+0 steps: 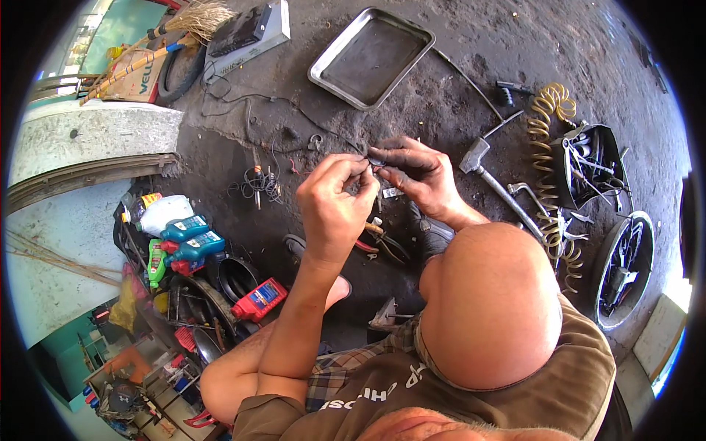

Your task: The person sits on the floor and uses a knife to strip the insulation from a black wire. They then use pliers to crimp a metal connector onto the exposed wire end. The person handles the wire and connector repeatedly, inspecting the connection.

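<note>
A thin black cable point(309, 119) runs across the dark ground and ends at my fingertips. My left hand point(334, 192) is closed, thumb and forefinger pinching at the cable's end. Opposite it, my right hand point(421, 176) pinches the same spot between thumb and fingers. A small dark piece shows between the two hands, too small to make out. Just below them on the ground lie pliers point(388, 239) with spread handles. To the left of my left hand is a tangle of thin wires point(259, 184) with a slim rod among them.
Ahead is a metal tray point(318, 73). On the right lie a hammer point(507, 195), a coiled yellow hose point(540, 140), a tool-filled black container point(625, 165) and a round basin point(647, 253). Bottles point(195, 246) crowd the left; a grey box point(273, 37) and broom point(198, 18) sit beyond.
</note>
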Demonstrator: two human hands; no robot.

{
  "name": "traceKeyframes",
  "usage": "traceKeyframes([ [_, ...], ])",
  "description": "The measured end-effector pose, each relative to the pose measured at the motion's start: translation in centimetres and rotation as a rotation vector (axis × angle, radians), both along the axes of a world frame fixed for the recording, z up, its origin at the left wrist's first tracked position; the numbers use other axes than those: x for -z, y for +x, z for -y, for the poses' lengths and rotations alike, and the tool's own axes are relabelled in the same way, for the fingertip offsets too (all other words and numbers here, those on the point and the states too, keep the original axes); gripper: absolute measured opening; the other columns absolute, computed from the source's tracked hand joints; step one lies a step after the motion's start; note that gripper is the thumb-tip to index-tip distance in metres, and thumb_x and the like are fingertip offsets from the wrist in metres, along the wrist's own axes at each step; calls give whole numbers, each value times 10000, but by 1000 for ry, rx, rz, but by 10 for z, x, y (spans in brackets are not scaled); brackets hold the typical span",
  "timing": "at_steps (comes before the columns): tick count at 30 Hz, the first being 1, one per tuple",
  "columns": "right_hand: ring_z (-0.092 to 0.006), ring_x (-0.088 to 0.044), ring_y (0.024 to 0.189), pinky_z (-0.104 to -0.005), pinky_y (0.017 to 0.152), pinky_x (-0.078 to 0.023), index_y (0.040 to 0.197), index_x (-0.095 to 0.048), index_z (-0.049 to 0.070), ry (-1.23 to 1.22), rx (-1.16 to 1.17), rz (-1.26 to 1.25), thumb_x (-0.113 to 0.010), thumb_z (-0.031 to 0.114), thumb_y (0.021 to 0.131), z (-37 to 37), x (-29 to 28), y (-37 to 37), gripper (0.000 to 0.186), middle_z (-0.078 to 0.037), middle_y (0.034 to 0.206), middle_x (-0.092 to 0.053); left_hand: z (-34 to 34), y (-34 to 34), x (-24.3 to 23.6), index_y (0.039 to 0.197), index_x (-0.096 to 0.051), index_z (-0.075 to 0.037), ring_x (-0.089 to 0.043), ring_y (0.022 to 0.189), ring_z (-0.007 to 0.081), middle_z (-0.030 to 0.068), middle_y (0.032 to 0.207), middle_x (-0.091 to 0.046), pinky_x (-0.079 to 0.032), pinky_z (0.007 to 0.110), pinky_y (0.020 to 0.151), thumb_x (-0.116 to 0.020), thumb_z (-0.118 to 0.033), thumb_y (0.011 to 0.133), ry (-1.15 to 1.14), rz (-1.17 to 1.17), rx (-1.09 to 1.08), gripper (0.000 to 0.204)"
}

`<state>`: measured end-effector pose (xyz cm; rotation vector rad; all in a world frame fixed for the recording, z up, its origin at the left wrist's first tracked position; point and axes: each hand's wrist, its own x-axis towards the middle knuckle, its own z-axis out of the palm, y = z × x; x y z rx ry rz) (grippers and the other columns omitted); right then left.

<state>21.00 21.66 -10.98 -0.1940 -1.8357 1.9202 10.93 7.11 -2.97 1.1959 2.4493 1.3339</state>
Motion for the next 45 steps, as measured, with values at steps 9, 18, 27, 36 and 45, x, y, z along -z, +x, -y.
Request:
traceKeyframes([
  [9, -171, -702, 1071, -335, 913, -580, 1284, -738, 41, -4, 38, -9, -821, 58, 905, 3, -2, 0, 389, -101, 1186, -733, -2, 6, 21, 904, -696, 13, -759, 826, 282, 146, 952, -755, -615, 345, 741, -784, 102, 751, 78, -339, -42, 198],
  [18, -153, -690, 1098, -330, 967, -574, 1269, -708, 14, -194, -42, -95, -788, -12, 906, 9, 2, 1, 373, -98, 1234, -719, 1, 6, 28, 916, -689, 16, -765, 855, 255, 141, 971, -763, -614, 345, 762, -778, 106, 761, 168, -428, -78, 200],
  [27, -184, -692, 1138, -360, 1021, -566, 1270, -678, -22, -246, 55, -219, -755, -88, 885, 14, 0, -6, 399, -126, 1253, -710, 6, -1, 26, 1108, -694, 72, -714, 1044, 197, 145, 1192, -696, -616, 300, 872, -693, 90, 913, 396, 302, 30, 195],
  [36, -157, -703, 1091, -328, 965, -579, 1251, -695, -21, -244, -19, 2, -760, 8, 944, 3, -15, -1, 316, -115, 1197, -734, 3, -4, 30, 1175, -725, 60, -707, 1133, 224, 149, 1243, -692, -622, 311, 927, -722, 114, 915, 401, 282, 74, 266],
  [45, -112, -724, 946, -293, 846, -601, 1198, -721, -30, -267, -49, 116, -781, 42, 952, 2, -13, -1, 263, -71, 1019, -766, 12, -13, 36, 1118, -784, 39, -726, 1072, 206, 137, 1169, -731, -615, 306, 931, -760, 131, 882, 365, 354, 125, 254],
])
